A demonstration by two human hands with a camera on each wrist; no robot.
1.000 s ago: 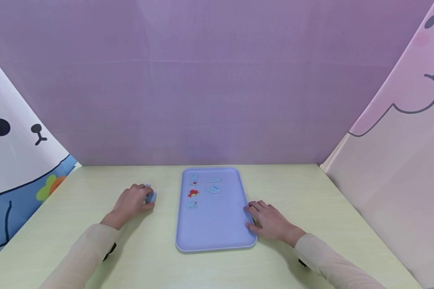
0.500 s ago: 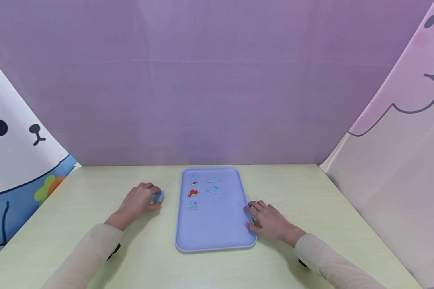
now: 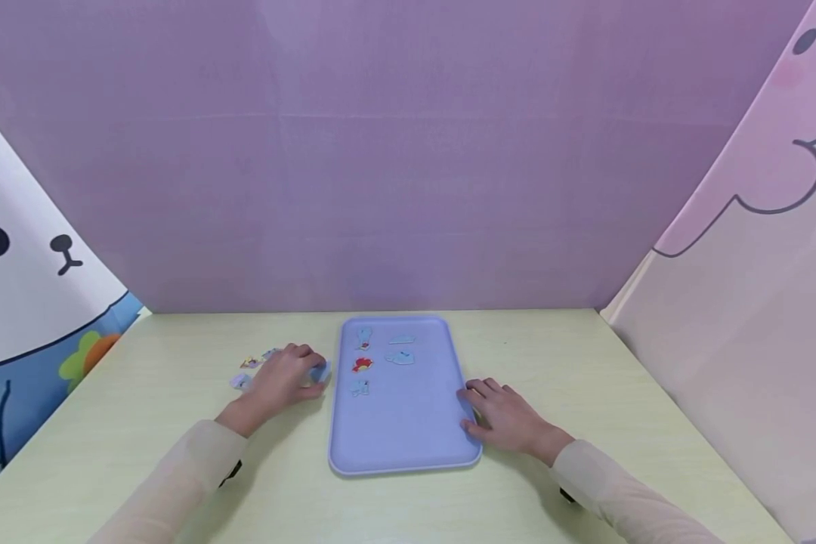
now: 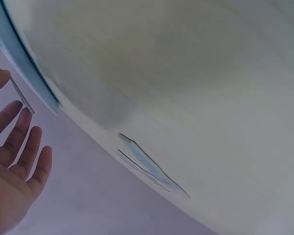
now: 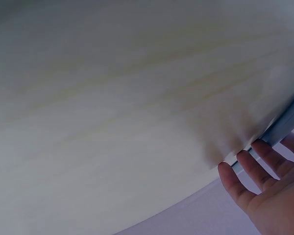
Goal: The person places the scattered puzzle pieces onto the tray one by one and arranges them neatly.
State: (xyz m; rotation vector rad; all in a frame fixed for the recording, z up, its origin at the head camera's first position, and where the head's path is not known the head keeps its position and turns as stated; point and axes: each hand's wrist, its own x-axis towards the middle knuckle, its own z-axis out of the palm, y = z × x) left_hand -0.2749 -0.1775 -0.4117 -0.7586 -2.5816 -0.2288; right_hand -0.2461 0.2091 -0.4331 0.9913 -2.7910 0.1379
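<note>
My left hand (image 3: 282, 381) pinches a flat light-blue cut-out piece (image 3: 321, 371) between thumb and fingers, just off the tray's left edge. In the left wrist view, that piece (image 4: 22, 96) shows thin and edge-on, and the other fingers are spread. A lavender tray (image 3: 408, 431) lies on the table, bearing several small flat cut-outs toward its far end: a red one (image 3: 363, 365), and pale-blue ones such as the one in the right column (image 3: 400, 358). My right hand (image 3: 510, 418) rests at the tray's right rim, its fingertips (image 5: 225, 171) touching the edge with relaxed fingers.
Several more flat cut-outs lie left of the tray beside my left hand, among them a yellowish one (image 3: 250, 363) and a pale lilac one (image 3: 240, 381). A purple backdrop (image 3: 408, 189) stands behind the pale wooden table (image 3: 557, 363), with printed cloth panels at both sides.
My left hand has moved right toward the tray with the blue cut-out piece, uncovering several cut-outs on the table behind it. The right hand and the tray have stayed in place.
</note>
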